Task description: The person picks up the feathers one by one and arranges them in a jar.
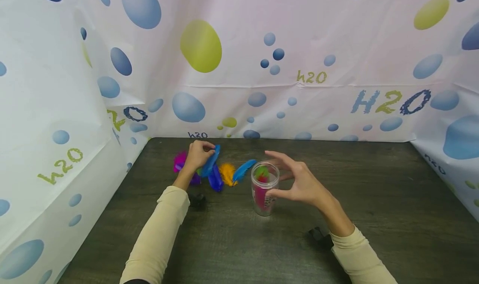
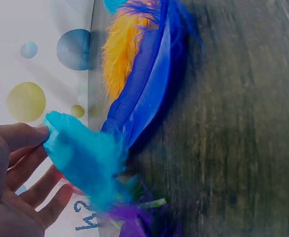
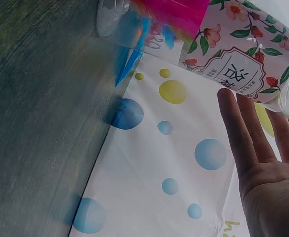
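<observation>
Two bare hands work over a dark tabletop (image 1: pixel 374 217) with a streaked wood grain. Left of centre in the head frame, the left hand (image 1: pixel 197 156) pinches a light blue feather (image 1: pixel 210 164) between thumb and fingertip; its vane is broad, with downy edges. Loose beneath and beside it lie a glossy, curved dark blue feather (image 1: pixel 215 180), a fluffy orange feather (image 1: pixel 226 172) and a magenta feather (image 1: pixel 179 160), while a slim bright blue feather (image 1: pixel 244 171) lies just left of the jar (image 1: pixel 264 210). That jar, clear and cylindrical, stands upright at the centre with pink, red and green plumage inside. The right hand (image 1: pixel 299 179) curves beside it, thumb and fingers apart; whether they touch it I cannot tell. Only the right wrist view shows the floral label (image 3: pixel 250 52) properly, the character 洛 legible in a scalloped frame, the small print not. Only the left wrist view shows the dark blue vane's smooth ribbing closely. Behind, a creased sheet (image 1: pixel 337 26) with blue and lime spots reads "H2O" and "h2o".
</observation>
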### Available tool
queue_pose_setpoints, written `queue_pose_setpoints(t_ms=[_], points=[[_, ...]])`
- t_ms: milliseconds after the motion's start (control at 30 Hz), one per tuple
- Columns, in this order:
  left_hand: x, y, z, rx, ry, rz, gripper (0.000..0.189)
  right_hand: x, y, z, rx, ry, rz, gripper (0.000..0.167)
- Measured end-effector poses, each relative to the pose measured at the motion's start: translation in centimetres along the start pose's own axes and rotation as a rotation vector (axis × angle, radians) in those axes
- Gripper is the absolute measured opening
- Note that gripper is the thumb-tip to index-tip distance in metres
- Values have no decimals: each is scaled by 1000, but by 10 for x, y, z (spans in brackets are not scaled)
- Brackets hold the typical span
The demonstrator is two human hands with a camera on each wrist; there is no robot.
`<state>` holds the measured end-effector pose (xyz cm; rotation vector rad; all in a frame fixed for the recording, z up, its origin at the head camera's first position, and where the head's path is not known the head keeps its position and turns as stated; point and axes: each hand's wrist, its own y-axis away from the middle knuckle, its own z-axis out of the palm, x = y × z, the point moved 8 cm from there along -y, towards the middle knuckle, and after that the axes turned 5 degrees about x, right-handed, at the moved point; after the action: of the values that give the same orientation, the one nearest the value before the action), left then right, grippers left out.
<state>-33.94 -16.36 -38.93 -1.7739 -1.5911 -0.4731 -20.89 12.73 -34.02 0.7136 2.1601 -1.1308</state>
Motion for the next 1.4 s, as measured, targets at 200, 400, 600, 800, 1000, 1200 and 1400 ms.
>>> queue_pose_setpoints(t_ms=[200, 400, 600, 800, 1000, 1200, 1400], points=[[-2, 2, 0, -45, 2, 9, 15, 0, 0, 0, 5, 2, -12, 93], [0, 3, 0, -39, 12, 34, 15, -1, 1, -1, 13, 7, -21, 93], [3, 4, -1, 5, 48, 37, 11, 0, 1, -1, 10, 15, -9, 93], [10, 3, -8, 74, 84, 78, 7, 0, 0, 0, 8, 10, -8, 93], [16, 4, -15, 135, 151, 95, 9, -2, -1, -1, 8, -1, -21, 92], [20, 4, -17, 143, 234, 97, 13, -2, -1, 0, 7, -2, -22, 92], [27, 2, -22, 172, 336, 149, 19, 0, 0, 0, 8, 2, -22, 92]])
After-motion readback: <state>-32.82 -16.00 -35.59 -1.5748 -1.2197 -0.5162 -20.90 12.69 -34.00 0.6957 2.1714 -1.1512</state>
